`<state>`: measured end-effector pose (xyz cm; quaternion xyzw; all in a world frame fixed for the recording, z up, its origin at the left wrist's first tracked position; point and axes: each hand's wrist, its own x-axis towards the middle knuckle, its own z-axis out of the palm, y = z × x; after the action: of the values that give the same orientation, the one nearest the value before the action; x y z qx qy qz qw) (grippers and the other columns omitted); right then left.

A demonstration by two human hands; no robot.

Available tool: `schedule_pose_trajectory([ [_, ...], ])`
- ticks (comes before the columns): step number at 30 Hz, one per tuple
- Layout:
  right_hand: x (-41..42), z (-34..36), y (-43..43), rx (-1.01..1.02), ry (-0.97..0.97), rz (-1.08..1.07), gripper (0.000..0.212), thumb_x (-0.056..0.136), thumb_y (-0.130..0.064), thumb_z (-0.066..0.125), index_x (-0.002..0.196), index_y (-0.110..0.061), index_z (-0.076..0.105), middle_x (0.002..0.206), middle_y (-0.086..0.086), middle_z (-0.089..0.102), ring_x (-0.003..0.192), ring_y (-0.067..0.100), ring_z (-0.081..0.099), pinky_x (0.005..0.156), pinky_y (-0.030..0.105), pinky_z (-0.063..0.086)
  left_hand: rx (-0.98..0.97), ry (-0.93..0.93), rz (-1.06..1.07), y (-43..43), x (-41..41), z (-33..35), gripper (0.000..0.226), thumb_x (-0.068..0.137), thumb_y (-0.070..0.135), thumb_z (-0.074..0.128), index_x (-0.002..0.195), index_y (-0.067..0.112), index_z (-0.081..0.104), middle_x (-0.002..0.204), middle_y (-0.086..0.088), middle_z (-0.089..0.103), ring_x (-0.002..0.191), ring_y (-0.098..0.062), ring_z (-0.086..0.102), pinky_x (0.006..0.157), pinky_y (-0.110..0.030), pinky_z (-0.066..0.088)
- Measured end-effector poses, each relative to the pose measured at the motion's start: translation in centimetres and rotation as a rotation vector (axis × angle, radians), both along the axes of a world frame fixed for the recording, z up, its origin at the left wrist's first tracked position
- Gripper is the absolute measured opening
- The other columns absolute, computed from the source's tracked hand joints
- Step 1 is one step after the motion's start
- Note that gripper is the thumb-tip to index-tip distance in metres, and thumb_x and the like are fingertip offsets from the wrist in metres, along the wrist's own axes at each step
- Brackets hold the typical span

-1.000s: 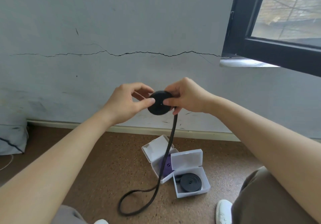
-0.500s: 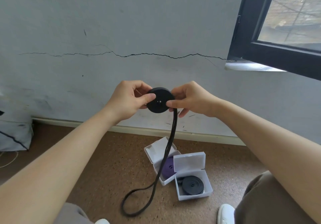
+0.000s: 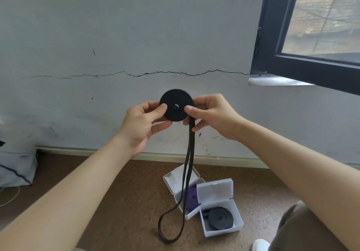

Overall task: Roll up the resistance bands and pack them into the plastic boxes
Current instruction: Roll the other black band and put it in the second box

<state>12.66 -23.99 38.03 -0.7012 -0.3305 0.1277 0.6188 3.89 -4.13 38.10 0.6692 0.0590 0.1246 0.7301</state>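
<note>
A black resistance band is wound into a flat disc (image 3: pixel 176 104) held up in front of the wall. My left hand (image 3: pixel 142 122) pinches its left edge and my right hand (image 3: pixel 210 114) pinches its right edge. The unrolled tail (image 3: pixel 187 173) hangs down from the disc as a long loop that ends just above the floor. Two open white plastic boxes stand on the floor below. The left box (image 3: pixel 171 180) holds a rolled purple band (image 3: pixel 191 200). The right box (image 3: pixel 236 211) holds a rolled black band (image 3: pixel 220 217).
A cracked grey wall with a skirting board (image 3: pixel 97 152) is straight ahead. A dark-framed window (image 3: pixel 311 71) stands open at the upper right. A grey bag (image 3: pixel 15 165) lies at the left. My knee and white shoe (image 3: pixel 260 245) are at the lower right.
The disc has grown larger and sits higher in my hands. The hanging loop has become shorter and has risen off the floor.
</note>
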Motion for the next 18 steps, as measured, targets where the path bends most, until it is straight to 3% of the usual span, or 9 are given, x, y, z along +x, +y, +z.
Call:
schedule_pose_trajectory([
  [3,0.1,-0.3,-0.2,-0.088,-0.055,-0.002,0.017,0.097,-0.011,0.066,0.111,-0.004,0.074,0.093,0.018,0.078,0.085,0.028,0.077,0.065,0.031,0.063,0.285,0.023,0.038,0.5,-0.1,0.1,0.014,0.097,0.017,0.066,0.108,0.009,0.072,0.103,-0.009,0.076,0.103,-0.025,0.072,0.082,-0.038,0.062],
  [5,0.3,-0.5,-0.2,-0.197,-0.142,-0.007,0.014,0.097,-0.010,0.068,0.107,-0.003,0.075,0.090,0.018,0.077,0.082,0.029,0.076,0.063,0.028,0.062,0.579,-0.034,0.068,0.8,-0.2,0.1,0.013,0.093,0.021,0.072,0.106,0.019,0.074,0.100,0.001,0.076,0.098,-0.018,0.071,0.078,-0.037,0.063],
  [9,0.2,-0.8,0.0,-0.421,-0.318,0.020,0.010,0.096,-0.013,0.069,0.098,-0.007,0.076,0.081,0.013,0.077,0.070,0.026,0.075,0.066,0.032,0.064,0.912,-0.139,-0.031,0.7,-0.3,0.1,0.015,0.088,0.029,0.079,0.102,0.031,0.075,0.095,0.018,0.075,0.092,-0.004,0.070,0.085,-0.033,0.058],
  [14,-0.5,-0.9,0.6,-0.586,-0.448,0.073,0.010,0.095,-0.015,0.069,0.087,-0.012,0.074,0.074,0.010,0.074,0.057,0.015,0.071,0.059,0.024,0.059,1.026,-0.070,-0.081,0.7,-0.2,-0.5,0.007,0.088,0.031,0.079,0.091,0.025,0.075,0.084,0.009,0.075,0.083,-0.016,0.072,0.077,-0.043,0.060],
  [18,-0.7,-1.0,0.8,-0.636,-0.482,0.093,0.016,0.096,-0.017,0.068,0.080,-0.017,0.071,0.072,0.006,0.073,0.056,0.015,0.071,0.063,0.027,0.061,1.034,-0.039,-0.143,0.5,-0.4,-0.5,0.010,0.088,0.027,0.079,0.093,0.020,0.075,0.080,0.005,0.074,0.076,-0.020,0.072,0.066,-0.042,0.062],
])
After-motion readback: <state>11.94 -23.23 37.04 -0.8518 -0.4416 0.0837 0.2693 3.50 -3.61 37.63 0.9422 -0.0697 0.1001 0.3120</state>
